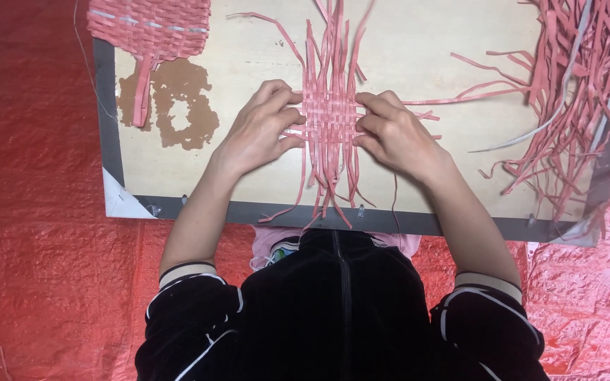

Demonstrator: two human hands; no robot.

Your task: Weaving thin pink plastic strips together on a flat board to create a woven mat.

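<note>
A: From the head view, where is the work?

B: Mid-board [418,42], the left hand [259,130] and right hand [397,134] pinch opposite edges of the pink woven patch [330,116], tightening strips.

A: Next?

B: Probably another strip from the loose pile [580,77].

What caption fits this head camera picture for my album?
Left hand and right hand press a small pink woven patch on a wooden board.

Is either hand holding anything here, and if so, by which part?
Both hold the pink woven strip patch on the board: the left hand pinches its left edge and the right hand its right edge, fingertips on the horizontal strip ends.
</note>
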